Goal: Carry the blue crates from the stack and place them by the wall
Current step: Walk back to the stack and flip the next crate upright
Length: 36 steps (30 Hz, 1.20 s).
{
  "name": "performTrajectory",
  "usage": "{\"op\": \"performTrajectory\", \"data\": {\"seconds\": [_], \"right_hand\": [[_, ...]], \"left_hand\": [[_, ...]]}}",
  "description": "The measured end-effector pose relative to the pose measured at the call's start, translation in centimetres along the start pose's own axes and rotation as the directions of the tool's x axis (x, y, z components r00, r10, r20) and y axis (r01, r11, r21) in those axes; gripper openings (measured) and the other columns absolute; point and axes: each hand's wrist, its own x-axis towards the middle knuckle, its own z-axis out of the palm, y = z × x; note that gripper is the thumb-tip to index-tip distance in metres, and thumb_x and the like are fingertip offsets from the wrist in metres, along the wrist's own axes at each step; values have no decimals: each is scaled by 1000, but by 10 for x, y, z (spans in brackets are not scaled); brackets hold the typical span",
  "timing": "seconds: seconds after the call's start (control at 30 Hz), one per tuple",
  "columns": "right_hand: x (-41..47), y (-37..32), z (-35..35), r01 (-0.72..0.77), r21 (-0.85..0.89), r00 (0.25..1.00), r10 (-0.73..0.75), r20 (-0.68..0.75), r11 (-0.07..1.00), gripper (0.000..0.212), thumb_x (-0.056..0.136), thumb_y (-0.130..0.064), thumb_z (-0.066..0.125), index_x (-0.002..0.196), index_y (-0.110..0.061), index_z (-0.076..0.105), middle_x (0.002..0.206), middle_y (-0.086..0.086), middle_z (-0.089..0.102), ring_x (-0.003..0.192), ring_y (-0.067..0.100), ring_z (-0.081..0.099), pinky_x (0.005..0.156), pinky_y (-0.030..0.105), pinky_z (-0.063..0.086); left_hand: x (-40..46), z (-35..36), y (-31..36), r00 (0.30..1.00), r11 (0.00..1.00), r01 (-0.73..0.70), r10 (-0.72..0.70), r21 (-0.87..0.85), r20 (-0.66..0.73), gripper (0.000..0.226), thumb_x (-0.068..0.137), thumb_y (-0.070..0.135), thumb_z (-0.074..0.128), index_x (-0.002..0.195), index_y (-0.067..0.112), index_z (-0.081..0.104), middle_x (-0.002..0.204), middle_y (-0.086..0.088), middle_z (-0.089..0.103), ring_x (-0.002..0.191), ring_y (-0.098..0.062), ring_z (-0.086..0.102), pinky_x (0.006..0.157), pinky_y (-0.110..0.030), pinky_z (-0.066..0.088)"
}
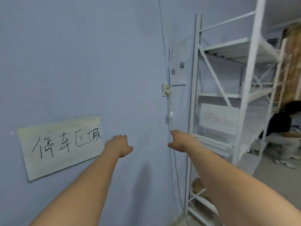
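Both my arms reach forward toward the pale blue wall (81, 62). My left hand (119, 145) is in the middle of the view, just right of a paper sign, its fingers bent away from me and holding nothing. My right hand (180, 141) hangs beside a white cable, fingers loosely extended and also holding nothing. No blue crate is in view.
A handwritten paper sign (60, 145) is taped to the wall at the left. A wall socket (166, 89) with a dangling white cable sits in the middle. White metal shelving (228, 95) stands at the right. A crouching person (283, 132) is at the far right.
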Motion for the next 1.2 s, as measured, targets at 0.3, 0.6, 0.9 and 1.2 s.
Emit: {"op": "performTrajectory", "data": {"seconds": [0.3,0.6,0.9,1.2], "right_hand": [[-155,108,-53,-431,-48,902,431,3,901,65,92,-46,43,147,-16,27,154,4,32,136,28,39,106,42,39],[-331,210,-118,-716,-145,694,719,-45,683,69,95,-49,38,153,-19,15,160,2,17,146,24,20,112,43,30],[-475,311,-141,-823,-183,555,830,-56,538,68,94,-47,38,151,-17,18,157,6,22,144,28,22,115,43,26],[-548,406,-130,-830,-175,545,837,-49,530,68,93,-46,39,149,-12,24,156,8,26,144,25,23,116,43,22]], "left_hand": [[-54,-28,163,885,870,-455,466,-191,14,63,88,42,47,145,18,36,148,-6,42,133,-25,43,105,-37,41],[-155,-57,336,660,649,-737,751,-188,8,59,84,43,49,136,14,44,139,-11,50,123,-29,51,96,-39,45],[-281,-70,504,460,453,-878,888,-157,-11,62,86,46,45,139,14,39,146,-8,41,132,-26,40,101,-43,43],[-350,-47,606,423,424,-877,904,-227,57,76,83,49,48,148,16,29,151,-8,35,138,-28,35,106,-45,39]]}}
